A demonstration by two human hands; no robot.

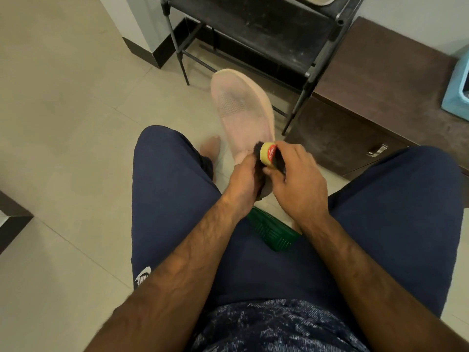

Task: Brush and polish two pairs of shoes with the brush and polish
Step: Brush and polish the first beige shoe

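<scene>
A round yellow polish tin (268, 153) with a red label is pinched on edge by the right hand (298, 185), fingers curled over its top rim and thumb under it. A dark brush (257, 148) is gripped in the curled fingers of the left hand (242, 179), and its bristles are seen just beside the tin's left edge; most of the brush is hidden by the hand. Both hands are held close together between the person's knees, above the floor (63, 110). A pink shoe (243, 107) is seen sole up just beyond the hands, its toe pointing away; its near end is covered by the hands, so contact cannot be told. The shoe's far right edge lies near the front leg of a black shoe rack (253, 29), beside which a dark brown cabinet (380, 80) closes off the right side. A bare foot (210, 147) rests just left of the shoe. A green ribbed object (271, 232) lies between the thighs, under the wrists. Wide tiled floor is left open on the left, bounded by a dark skirting at the wall corner.
</scene>
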